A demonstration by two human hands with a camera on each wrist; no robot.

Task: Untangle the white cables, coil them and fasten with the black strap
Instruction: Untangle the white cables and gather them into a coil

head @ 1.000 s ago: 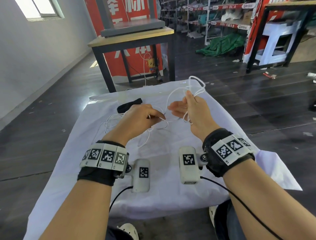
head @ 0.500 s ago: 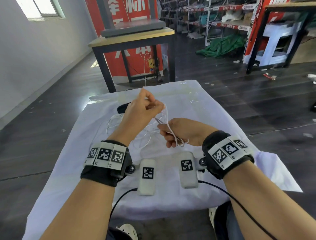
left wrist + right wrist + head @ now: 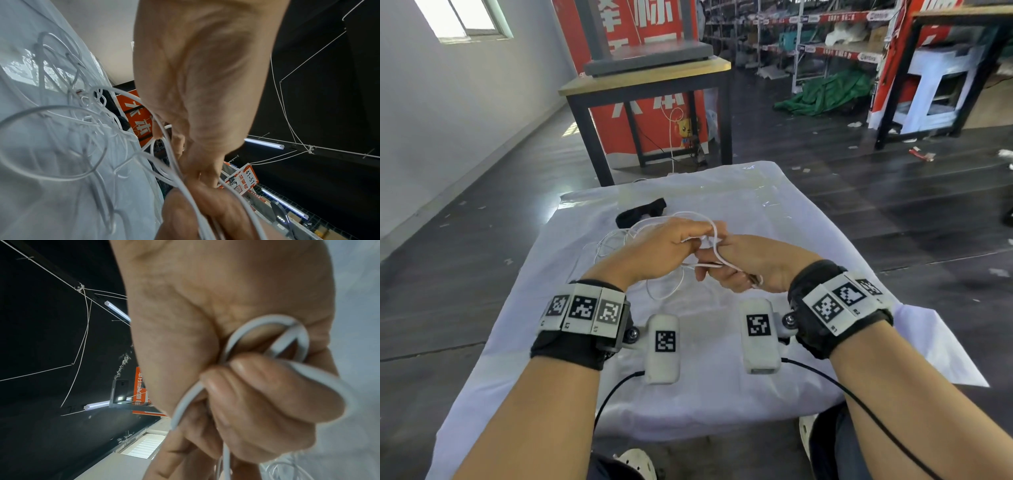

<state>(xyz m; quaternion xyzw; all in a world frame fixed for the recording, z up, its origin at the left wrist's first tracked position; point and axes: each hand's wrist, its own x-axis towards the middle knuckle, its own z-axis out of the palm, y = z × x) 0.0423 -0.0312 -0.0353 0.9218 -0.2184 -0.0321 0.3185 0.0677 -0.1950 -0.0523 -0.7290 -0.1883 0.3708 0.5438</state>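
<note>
Thin white cables (image 3: pixel 619 240) lie in loose loops on the white-covered table (image 3: pixel 774 212) and rise into both hands. My right hand (image 3: pixel 729 270) grips a small coil of cable, its fingers curled round the turns (image 3: pixel 273 344). My left hand (image 3: pixel 671 243) pinches a strand (image 3: pixel 717 236) and lays it over the right hand's fingers. In the left wrist view several strands (image 3: pixel 170 152) run past the left hand's fingers. The black strap (image 3: pixel 640 214) lies on the cloth just beyond the hands, untouched.
A wooden-topped table with black legs (image 3: pixel 650 78) stands beyond the covered table, with a red banner (image 3: pixel 650 120) behind it. Dark floor surrounds the table; shelving and a green tarp (image 3: pixel 828 92) are at the back right.
The left hand has dropped from its raised position and come against the right hand, carrying a strand over it. The right hand moved slightly right and still holds the coil.
</note>
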